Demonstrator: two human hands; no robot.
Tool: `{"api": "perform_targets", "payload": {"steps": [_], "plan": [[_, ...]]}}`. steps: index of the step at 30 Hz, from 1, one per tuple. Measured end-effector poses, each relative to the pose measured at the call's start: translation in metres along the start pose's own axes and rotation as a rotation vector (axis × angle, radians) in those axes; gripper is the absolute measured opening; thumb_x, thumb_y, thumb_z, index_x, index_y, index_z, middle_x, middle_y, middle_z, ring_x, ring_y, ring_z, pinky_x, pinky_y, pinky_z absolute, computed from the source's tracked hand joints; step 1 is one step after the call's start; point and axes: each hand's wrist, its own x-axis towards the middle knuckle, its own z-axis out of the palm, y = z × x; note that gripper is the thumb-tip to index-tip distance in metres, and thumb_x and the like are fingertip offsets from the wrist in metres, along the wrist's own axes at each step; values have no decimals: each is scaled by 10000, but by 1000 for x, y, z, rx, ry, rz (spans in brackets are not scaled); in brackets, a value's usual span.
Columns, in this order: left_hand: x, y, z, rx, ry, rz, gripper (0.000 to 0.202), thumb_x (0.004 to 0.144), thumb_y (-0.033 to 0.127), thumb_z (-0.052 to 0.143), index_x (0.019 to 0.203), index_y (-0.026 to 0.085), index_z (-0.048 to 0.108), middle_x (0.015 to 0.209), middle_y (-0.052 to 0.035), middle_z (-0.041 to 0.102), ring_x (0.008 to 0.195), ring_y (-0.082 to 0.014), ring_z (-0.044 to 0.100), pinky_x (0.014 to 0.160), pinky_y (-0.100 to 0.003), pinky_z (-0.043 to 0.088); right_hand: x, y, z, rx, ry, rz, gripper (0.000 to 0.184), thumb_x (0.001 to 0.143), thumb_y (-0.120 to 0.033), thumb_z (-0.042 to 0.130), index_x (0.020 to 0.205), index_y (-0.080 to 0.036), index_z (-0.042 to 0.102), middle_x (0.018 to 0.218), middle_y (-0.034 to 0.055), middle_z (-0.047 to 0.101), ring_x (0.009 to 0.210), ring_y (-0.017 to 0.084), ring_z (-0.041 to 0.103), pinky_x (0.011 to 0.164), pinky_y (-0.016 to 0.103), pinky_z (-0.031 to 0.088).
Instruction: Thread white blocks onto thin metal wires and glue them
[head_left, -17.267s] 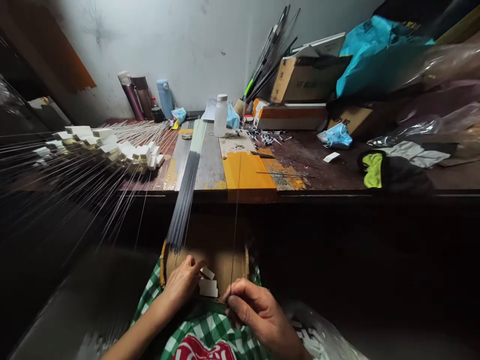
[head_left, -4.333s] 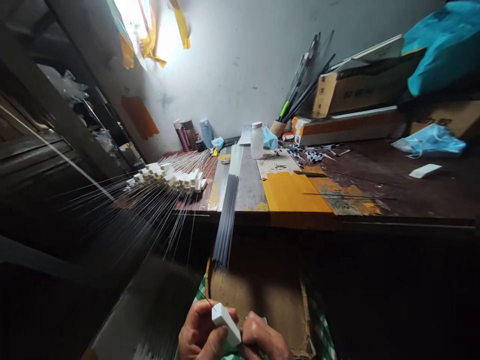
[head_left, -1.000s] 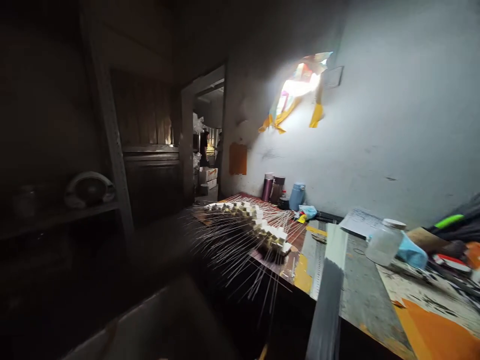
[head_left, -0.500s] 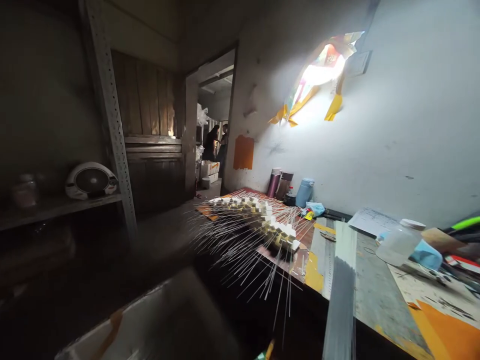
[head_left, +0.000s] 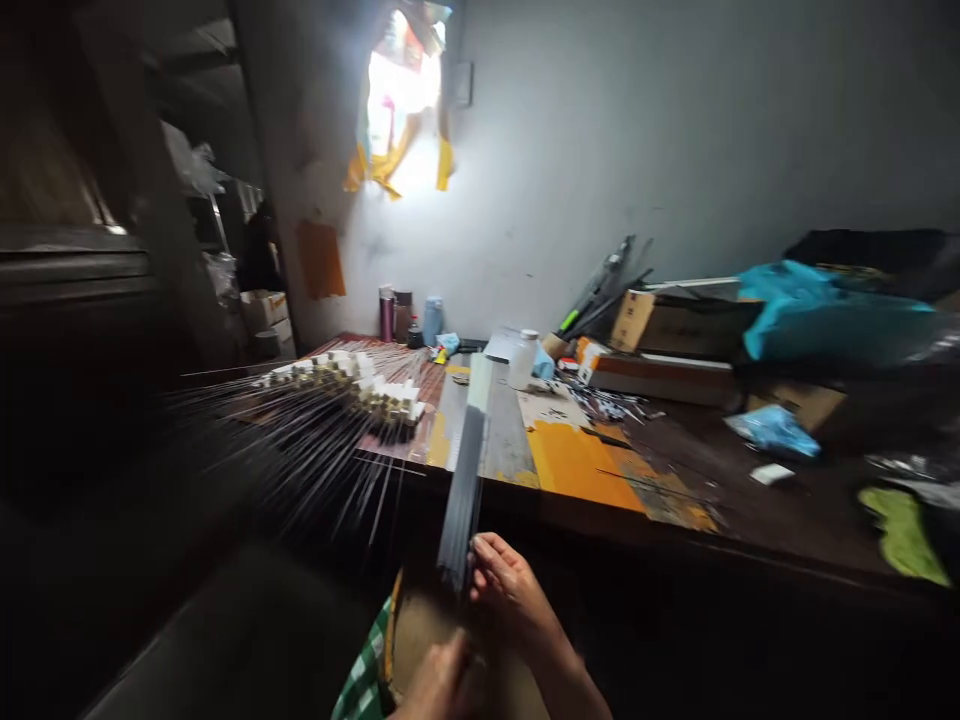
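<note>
Along the wall the bench is set, and at its left a wide cluster of white blocks is seen, thin pale rods jutting from it. The bundle of grey rods is laid across the front edge, its near ends left overhanging beside the cardboard tray. Each rod may be judged light, springy and smooth, easily bent if pushed sideways; one is best taken near its free tip. The right hand is held at or just beside those ends, fingers curled; whether a rod is pinched cannot be told. The left hand is blurred low down, its grip not discernible.
</note>
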Motion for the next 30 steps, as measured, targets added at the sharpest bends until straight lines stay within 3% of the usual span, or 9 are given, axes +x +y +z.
{"api": "perform_targets", "payload": {"steps": [3,6,12,17,20,24,27,30], "plan": [[10,-31,7,42,18,7,296,746,488,728,868,226,665,771,-34,663,753,-217,626,696,-327,488,-7,-2,-2,34,-36,1,409,657,-500,777,762,-169,561,672,-32,573,448,40,410,448,187,451],[11,-41,0,22,101,9,380,725,528,727,973,254,641,814,-40,687,780,-240,642,635,-302,456,-21,-4,-2,66,-76,-15,361,713,-450,752,814,-179,537,717,-35,584,464,41,439,476,189,461],[-9,-8,0,-75,60,82,302,768,380,737,1013,215,677,1014,-74,692,995,-253,605,892,-326,440,-55,-4,-5,-38,-119,-128,288,830,-449,642,865,-192,518,754,-34,566,525,67,507,547,229,488],[-21,3,8,-78,54,39,270,741,343,770,974,221,707,1051,-69,690,1057,-257,583,964,-326,412,-84,-4,-13,-268,16,-195,228,900,-427,554,918,-202,527,806,-17,579,598,90,565,610,244,494],[-23,-3,7,-147,117,-31,309,686,326,822,955,216,717,1009,-50,692,985,-210,597,882,-254,444,-99,-5,-15,-343,60,-199,209,906,-416,544,922,-208,539,801,-11,590,633,103,579,626,242,497],[-21,-11,4,-546,69,-234,354,664,371,835,933,170,720,823,-31,656,741,-144,586,690,-230,472,-114,-7,-16,-329,95,-217,211,899,-417,550,888,-206,560,769,-4,595,616,105,564,593,230,492],[-20,-13,7,-790,-11,-357,343,694,343,822,934,122,717,811,-37,629,719,-132,574,705,-254,482,-121,-7,-19,-297,163,-259,202,895,-409,556,891,-207,570,769,4,601,615,114,575,594,240,502],[-21,-14,11,-860,-30,-416,334,684,295,836,944,123,714,822,-39,628,713,-127,574,707,-264,484,-123,-6,-23,-270,231,-290,184,888,-397,567,901,-214,571,790,7,610,609,115,582,594,242,508]]}}
